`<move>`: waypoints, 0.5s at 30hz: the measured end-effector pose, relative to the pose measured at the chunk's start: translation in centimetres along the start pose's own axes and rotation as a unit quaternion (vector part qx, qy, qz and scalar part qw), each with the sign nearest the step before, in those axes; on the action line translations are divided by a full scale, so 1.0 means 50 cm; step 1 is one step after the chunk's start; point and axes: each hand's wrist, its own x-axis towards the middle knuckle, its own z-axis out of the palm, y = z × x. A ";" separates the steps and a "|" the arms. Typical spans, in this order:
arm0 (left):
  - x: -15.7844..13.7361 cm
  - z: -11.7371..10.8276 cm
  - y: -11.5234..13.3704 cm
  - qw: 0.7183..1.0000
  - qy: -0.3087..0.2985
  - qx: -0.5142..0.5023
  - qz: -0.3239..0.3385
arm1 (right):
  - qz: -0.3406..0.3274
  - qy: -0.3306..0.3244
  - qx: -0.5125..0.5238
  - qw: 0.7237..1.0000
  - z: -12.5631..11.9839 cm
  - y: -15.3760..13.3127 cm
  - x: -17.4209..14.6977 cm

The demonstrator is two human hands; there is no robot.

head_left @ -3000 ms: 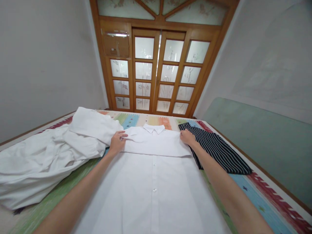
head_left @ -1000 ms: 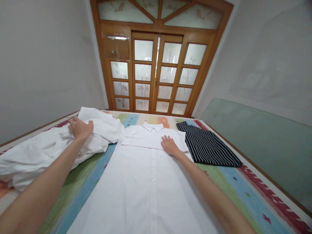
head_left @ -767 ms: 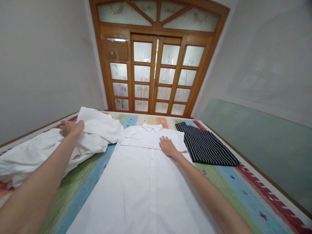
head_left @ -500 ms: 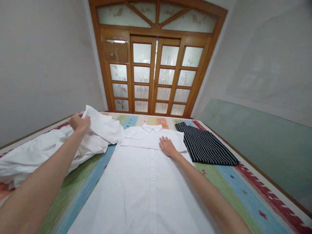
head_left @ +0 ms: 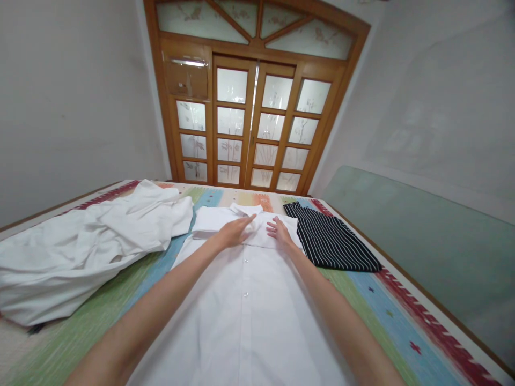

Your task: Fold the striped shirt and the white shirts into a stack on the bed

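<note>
white shirt beneath left fingers, grip unclear; beneath right fingers, slightly spread.

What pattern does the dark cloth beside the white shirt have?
The dark cloth is black with thin white stripes, seen best in the head view.

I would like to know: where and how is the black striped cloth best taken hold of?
Probably at the near right corner of the black striped cloth, coming from the right with the right hand, pinching the edge. The cloth lies flat, and this corner sits on the patterned cover, away from the white shirt at its left.
</note>
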 end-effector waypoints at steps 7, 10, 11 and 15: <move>-0.081 0.050 -0.047 0.992 0.022 0.094 -0.077 | 0.026 0.023 0.037 0.999 -0.016 0.005 -0.003; -0.114 0.026 -0.094 0.980 0.056 0.120 -0.150 | -0.029 0.047 -0.062 0.997 0.013 -0.013 0.000; -0.125 0.018 -0.107 0.976 0.062 0.125 -0.170 | -0.050 0.055 -0.104 0.992 0.027 -0.022 0.001; -0.166 0.002 -0.141 0.965 0.064 0.134 -0.215 | -0.107 0.061 -0.267 0.956 0.089 -0.063 0.001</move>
